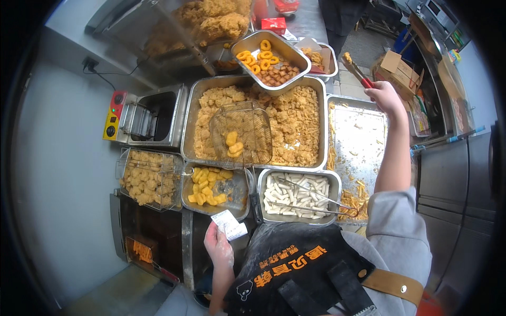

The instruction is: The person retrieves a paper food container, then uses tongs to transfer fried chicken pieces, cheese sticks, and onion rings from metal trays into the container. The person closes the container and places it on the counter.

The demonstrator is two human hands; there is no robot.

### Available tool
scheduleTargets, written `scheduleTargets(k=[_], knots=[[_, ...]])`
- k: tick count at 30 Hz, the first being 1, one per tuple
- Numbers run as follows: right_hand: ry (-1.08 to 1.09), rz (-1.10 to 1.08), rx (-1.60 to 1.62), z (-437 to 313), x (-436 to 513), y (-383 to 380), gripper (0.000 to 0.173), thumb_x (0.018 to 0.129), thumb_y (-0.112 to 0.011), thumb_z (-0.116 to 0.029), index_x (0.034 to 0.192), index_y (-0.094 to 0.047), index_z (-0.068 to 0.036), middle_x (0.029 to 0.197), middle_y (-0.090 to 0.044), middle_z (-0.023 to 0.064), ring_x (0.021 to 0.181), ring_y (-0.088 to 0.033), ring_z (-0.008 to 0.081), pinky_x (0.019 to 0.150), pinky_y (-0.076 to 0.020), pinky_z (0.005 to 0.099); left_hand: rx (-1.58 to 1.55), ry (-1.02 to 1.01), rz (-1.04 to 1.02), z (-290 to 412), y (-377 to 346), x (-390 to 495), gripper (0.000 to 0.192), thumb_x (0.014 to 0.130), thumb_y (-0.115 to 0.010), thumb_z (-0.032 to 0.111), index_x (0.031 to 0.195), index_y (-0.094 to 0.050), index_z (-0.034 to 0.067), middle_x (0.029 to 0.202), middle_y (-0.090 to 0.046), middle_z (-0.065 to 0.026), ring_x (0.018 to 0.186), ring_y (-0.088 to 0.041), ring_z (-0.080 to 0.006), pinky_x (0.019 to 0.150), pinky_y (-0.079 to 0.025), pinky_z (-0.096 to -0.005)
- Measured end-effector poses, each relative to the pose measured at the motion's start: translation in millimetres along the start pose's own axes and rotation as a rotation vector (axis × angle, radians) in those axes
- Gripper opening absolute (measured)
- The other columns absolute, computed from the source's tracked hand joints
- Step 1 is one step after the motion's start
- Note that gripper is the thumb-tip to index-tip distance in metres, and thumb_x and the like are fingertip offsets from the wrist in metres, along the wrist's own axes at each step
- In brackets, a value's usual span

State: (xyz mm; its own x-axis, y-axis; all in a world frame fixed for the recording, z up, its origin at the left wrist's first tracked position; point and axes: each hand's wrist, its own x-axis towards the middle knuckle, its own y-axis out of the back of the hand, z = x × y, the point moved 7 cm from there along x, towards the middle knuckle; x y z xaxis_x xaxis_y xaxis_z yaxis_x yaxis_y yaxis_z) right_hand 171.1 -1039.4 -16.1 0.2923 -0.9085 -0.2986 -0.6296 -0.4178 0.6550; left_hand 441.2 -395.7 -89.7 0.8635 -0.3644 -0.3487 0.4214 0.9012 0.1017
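Note:
My left hand, dusted with white powder, holds a printed paper slip near the front edge of a metal tray of yellow nuggets. My right hand is raised at the right, gripping red-handled metal tongs with a small fried piece at their tips. Between the hands lies a large steel pan of fried chicken pieces. A wire fry basket with a few nuggets rests on that chicken. A smaller steel pan of fried rings and browned cubes sits across the large pan's back rim.
White sticks fill a pan with wire tongs across it. A large tray with scattered fries is at the right. Fryers and a basket of fried chicken are left. Another person stands at the back.

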Motion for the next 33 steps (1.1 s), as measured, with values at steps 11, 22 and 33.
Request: scheduleTargets(k=[11,22,33], knots=[[-0.185,-0.137,0.112,35,151,-67,0.024,0.091,-0.078,-0.02,0.081,-0.068,-0.001,0.07,-0.06,0.0038,0.049,-0.049,0.0119,0.045,-0.0347,0.0307,-0.051,0.061,0.112,0,-7,-16,0.031,0.113,-0.054,0.001,0.141,-0.064,-0.008,0.129,-0.073,-0.0162,0.114,-0.073,-0.0224,0.102,-0.06,-0.0359],[0.085,-0.212,0.055,24,-17,-38,0.047,0.093,-0.077,-0.018,0.134,-0.077,0.004,0.092,-0.075,0.0101,0.069,-0.065,0.0136,0.066,-0.0542,0.0312,-0.043,0.039,0.06,2,-9,-17,0.038,0.111,-0.049,-0.007,0.147,-0.058,-0.011,0.137,-0.071,-0.019,0.121,-0.073,-0.0233,0.107,-0.058,-0.0366],[0.356,-0.289,-0.356,65,-121,-189,0.087,0.089,-0.088,-0.025,0.165,-0.05,-0.008,0.13,-0.076,0.0254,0.122,-0.072,0.0424,0.105,-0.0567,0.0486,-0.202,-0.002,-0.02,7,-27,-31,0.039,0.109,-0.053,-0.008,0.148,-0.059,-0.008,0.138,-0.071,-0.0133,0.126,-0.069,-0.0201,0.113,-0.053,-0.0354]])
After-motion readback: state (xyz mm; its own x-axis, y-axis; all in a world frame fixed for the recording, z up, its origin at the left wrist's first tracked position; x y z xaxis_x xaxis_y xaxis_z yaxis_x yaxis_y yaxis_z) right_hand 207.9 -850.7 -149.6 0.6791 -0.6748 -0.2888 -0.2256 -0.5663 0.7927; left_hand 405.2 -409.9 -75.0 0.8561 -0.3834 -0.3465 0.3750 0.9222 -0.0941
